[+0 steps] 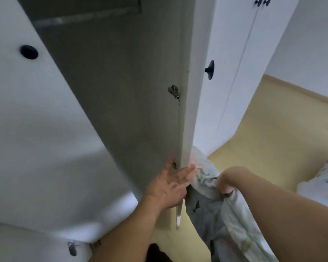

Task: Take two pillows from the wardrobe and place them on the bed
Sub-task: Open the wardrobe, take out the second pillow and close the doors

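Observation:
A pale pillow with a faint leaf print hangs low in the middle of the view, with my right hand shut on its bunched top edge. My left hand lies flat with spread fingers against the lower inside edge of the open white wardrobe door. The pillow's top corner sits just behind that door edge. A second pillow with the same print lies at the right edge, on what looks like the bed. The wardrobe's inside is hidden by the door.
Closed white wardrobe doors with black round knobs stand behind the open door and at the left. Light wooden floor stretches to the right toward a wall and skirting. A hinge sits on the door's inner face.

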The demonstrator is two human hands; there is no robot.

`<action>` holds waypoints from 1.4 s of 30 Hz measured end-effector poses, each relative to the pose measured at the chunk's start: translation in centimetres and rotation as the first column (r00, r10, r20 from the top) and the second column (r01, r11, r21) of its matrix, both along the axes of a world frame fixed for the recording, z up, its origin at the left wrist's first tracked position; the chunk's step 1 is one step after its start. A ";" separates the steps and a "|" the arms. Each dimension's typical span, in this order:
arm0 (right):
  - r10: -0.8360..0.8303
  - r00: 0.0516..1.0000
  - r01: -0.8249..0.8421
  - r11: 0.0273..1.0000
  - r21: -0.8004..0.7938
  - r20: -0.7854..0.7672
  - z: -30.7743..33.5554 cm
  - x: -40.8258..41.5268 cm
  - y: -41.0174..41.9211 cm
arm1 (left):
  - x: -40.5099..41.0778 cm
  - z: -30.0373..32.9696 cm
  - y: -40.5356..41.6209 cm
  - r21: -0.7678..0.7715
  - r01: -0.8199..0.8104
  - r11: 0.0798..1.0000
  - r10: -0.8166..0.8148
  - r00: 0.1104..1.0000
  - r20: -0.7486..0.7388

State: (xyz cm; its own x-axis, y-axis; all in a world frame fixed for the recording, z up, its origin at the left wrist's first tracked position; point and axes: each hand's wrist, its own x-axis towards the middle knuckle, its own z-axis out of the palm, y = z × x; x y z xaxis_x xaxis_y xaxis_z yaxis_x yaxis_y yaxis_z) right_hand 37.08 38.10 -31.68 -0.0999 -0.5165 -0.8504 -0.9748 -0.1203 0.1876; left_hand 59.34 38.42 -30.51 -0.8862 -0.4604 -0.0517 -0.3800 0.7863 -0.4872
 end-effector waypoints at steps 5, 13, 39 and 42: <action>0.150 0.988 -0.147 0.985 0.089 -0.029 -0.4 4.2 -2.1 | 5.6 -0.7 -0.6 0.062 -0.454 0.889 0.450 0.840 -0.305; 0.186 0.981 -0.191 0.977 0.092 0.062 -0.6 10.1 -4.0 | 10.5 1.4 -4.9 0.044 -0.806 0.591 0.786 0.562 -0.257; 0.177 0.983 -0.171 0.982 -0.083 0.058 1.1 9.5 -7.1 | 12.0 1.5 -12.4 0.185 -0.719 0.670 0.742 0.656 -0.139; 0.129 0.989 -0.122 0.987 -0.106 0.065 1.4 9.2 -6.6 | 10.5 0.8 -11.0 0.416 -0.317 0.853 0.433 0.873 -0.223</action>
State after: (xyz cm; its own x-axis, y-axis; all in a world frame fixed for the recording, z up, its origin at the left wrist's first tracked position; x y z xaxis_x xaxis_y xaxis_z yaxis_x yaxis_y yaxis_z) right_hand 46.23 31.49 -30.30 0.0303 -0.6050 -0.7957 -0.9644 -0.2268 0.1358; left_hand 69.88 27.43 -29.68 -0.6470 -0.7615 -0.0390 -0.7615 0.6479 -0.0179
